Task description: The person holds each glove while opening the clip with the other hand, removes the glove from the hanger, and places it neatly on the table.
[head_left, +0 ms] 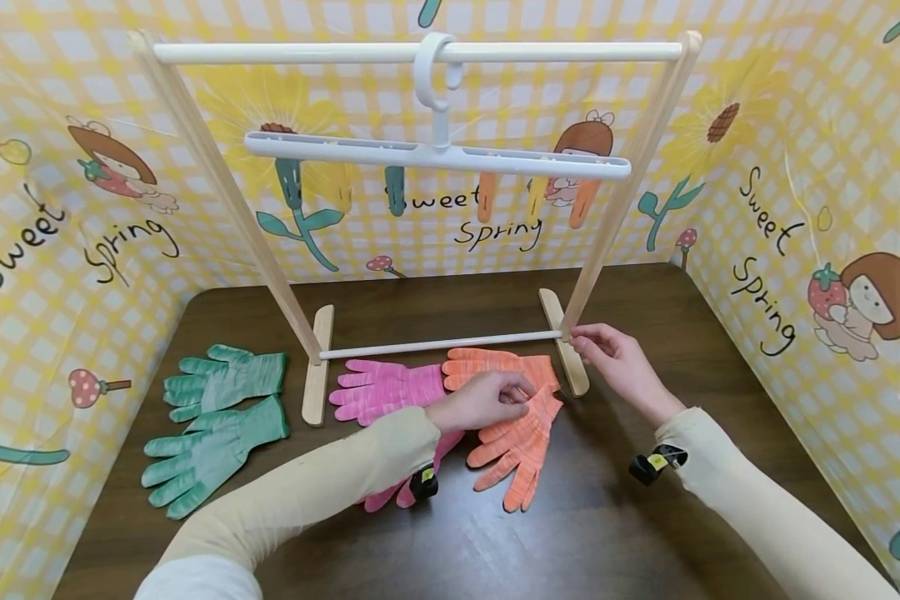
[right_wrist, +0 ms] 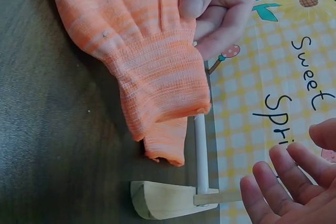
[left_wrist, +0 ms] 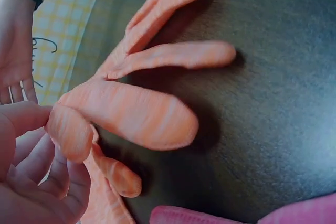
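In the head view, my left hand (head_left: 480,404) pinches an orange knitted glove (head_left: 517,450) near its cuff. The left wrist view shows that glove's thumb (left_wrist: 71,132) against my own thumb and fingers. A second orange glove (head_left: 487,362) lies behind it, partly covered. My right hand (head_left: 622,367) holds nothing and hovers by the rack's right foot (head_left: 567,362), fingers loosely bent. In the right wrist view the right fingers (right_wrist: 283,174) are spread apart from the glove's ribbed cuff (right_wrist: 165,82).
A wooden rack (head_left: 217,187) with a white top bar (head_left: 300,53) stands at the back. From it hangs a white hanger (head_left: 345,152) with several green, yellow and orange clips. Pink gloves (head_left: 390,390) lie mid-table, one mostly hidden by my left arm. Two green gloves (head_left: 213,454) lie left.
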Demonstrator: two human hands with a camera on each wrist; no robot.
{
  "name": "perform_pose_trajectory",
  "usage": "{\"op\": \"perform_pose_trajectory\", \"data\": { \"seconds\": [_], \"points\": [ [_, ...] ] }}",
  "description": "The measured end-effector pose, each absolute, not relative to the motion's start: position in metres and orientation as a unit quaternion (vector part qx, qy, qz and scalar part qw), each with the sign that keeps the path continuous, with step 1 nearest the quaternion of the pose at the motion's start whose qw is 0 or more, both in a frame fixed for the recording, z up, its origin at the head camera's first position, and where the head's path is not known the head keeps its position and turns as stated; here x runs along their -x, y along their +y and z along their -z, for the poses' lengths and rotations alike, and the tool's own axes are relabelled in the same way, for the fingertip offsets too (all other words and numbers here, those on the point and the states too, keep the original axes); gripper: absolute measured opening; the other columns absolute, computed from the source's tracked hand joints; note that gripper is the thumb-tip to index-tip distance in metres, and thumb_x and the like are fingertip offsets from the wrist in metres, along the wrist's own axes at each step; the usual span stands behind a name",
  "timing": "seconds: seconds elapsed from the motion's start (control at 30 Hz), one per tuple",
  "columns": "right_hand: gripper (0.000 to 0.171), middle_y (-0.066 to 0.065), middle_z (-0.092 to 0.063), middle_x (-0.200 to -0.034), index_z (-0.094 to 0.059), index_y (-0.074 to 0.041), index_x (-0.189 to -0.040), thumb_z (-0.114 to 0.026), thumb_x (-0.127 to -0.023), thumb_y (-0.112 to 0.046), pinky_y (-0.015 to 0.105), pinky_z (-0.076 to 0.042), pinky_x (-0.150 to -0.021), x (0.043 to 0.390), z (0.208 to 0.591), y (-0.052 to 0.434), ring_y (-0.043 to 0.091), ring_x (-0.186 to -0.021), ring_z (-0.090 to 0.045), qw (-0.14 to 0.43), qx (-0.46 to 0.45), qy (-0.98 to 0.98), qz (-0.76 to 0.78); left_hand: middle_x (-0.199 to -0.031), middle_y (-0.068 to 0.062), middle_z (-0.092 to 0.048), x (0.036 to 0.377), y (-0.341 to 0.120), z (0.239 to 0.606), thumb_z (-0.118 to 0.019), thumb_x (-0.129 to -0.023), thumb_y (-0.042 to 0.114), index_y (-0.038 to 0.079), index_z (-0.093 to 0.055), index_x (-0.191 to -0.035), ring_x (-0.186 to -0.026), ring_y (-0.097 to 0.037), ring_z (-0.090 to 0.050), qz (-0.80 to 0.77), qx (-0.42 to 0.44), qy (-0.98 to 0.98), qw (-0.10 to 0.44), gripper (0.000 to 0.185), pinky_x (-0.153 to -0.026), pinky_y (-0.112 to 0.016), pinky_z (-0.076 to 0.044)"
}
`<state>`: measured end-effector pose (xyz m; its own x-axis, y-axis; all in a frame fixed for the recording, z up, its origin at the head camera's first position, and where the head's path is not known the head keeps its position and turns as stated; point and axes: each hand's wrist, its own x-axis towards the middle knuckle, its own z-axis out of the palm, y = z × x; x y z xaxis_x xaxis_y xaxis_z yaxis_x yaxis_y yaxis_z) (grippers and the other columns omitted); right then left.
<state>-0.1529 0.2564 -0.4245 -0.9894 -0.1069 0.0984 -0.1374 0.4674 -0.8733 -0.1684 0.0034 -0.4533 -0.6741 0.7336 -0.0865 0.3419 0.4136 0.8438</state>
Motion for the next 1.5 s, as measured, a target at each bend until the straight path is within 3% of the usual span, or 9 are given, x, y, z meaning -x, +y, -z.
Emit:
{"op": "perform_pose_trajectory", "data": {
  "seconds": [0.1, 0.33, 0.5, 0.9, 1.07, 1.23, 1.5],
  "points": [
    [0.032, 0.027, -0.069, -0.122, -0.063, 0.009, -0.13, -0.056, -0.108, -0.013, 0.02, -0.054, -0.083, 0.151, 0.428, 0.257, 0.003, -0.098, -0.066, 0.019, -0.071, -0.865, -0.496, -0.104, -0.006, -0.073, 0.169, 0.004, 0.457, -0.069, -0.098, 0.004, 0.003, -0.072, -0.117, -0.093, -0.013, -0.067, -0.423, -0.338, 0.811, 0.221, 0.019, -0.08, -0.022, -0.054],
    [0.032, 0.02, -0.072, -0.123, -0.065, 0.003, -0.131, -0.058, -0.108, -0.018, 0.02, -0.049, -0.087, 0.146, 0.43, 0.256, 0.032, -0.109, -0.068, 0.019, -0.071, -0.884, -0.461, -0.092, -0.002, -0.07, 0.165, 0.01, 0.468, -0.068, -0.096, 0.002, 0.006, -0.071, -0.103, -0.082, -0.011, -0.062, -0.379, -0.379, 0.831, 0.15, 0.009, -0.074, -0.023, -0.05],
    [0.032, 0.019, -0.072, -0.123, -0.065, 0.002, -0.132, -0.057, -0.108, -0.018, 0.021, -0.049, -0.088, 0.144, 0.432, 0.254, 0.036, -0.112, -0.068, 0.015, -0.075, -0.883, -0.464, -0.089, 0.0, -0.069, 0.16, 0.016, 0.471, -0.071, -0.096, 0.007, 0.01, -0.068, -0.096, -0.08, -0.01, -0.062, -0.34, -0.382, 0.853, 0.104, 0.004, -0.074, -0.024, -0.05],
    [0.031, 0.019, -0.07, -0.126, -0.065, 0.001, -0.131, -0.057, -0.108, -0.018, 0.022, -0.049, -0.09, 0.141, 0.439, 0.251, 0.029, -0.114, -0.066, 0.007, -0.073, -0.881, -0.468, -0.078, 0.004, -0.059, 0.154, 0.019, 0.484, -0.068, -0.097, 0.008, 0.014, -0.066, -0.089, -0.072, -0.01, -0.055, -0.249, -0.384, 0.889, 0.021, 0.011, -0.065, -0.024, -0.044],
    [0.029, 0.02, -0.069, -0.128, -0.066, 0.002, -0.13, -0.057, -0.108, -0.016, 0.024, -0.049, -0.092, 0.143, 0.441, 0.25, 0.031, -0.117, -0.066, 0.009, -0.079, -0.88, -0.467, -0.079, 0.003, -0.061, 0.154, 0.017, 0.488, -0.069, -0.097, 0.008, 0.015, -0.066, -0.087, -0.073, -0.013, -0.058, -0.213, -0.391, 0.895, -0.02, 0.012, -0.064, -0.027, -0.046],
    [0.03, 0.022, -0.069, -0.128, -0.065, 0.003, -0.13, -0.057, -0.108, -0.015, 0.02, -0.049, -0.091, 0.143, 0.443, 0.249, 0.033, -0.119, -0.065, 0.006, -0.081, -0.877, -0.473, -0.083, 0.002, -0.064, 0.153, 0.015, 0.488, -0.069, -0.098, 0.011, 0.015, -0.068, -0.091, -0.076, -0.013, -0.062, -0.199, -0.392, 0.898, -0.021, 0.009, -0.065, -0.026, -0.048],
    [0.032, 0.023, -0.067, -0.13, -0.064, 0.004, -0.132, -0.057, -0.108, -0.016, 0.016, -0.049, -0.088, 0.138, 0.444, 0.249, 0.035, -0.119, -0.064, -0.001, -0.077, -0.869, -0.489, -0.084, 0.003, -0.063, 0.149, 0.002, 0.472, -0.067, -0.1, 0.015, 0.017, -0.068, -0.092, -0.073, -0.01, -0.056, -0.251, -0.364, 0.897, 0.029, 0.008, -0.064, -0.024, -0.045]
  ]
}}
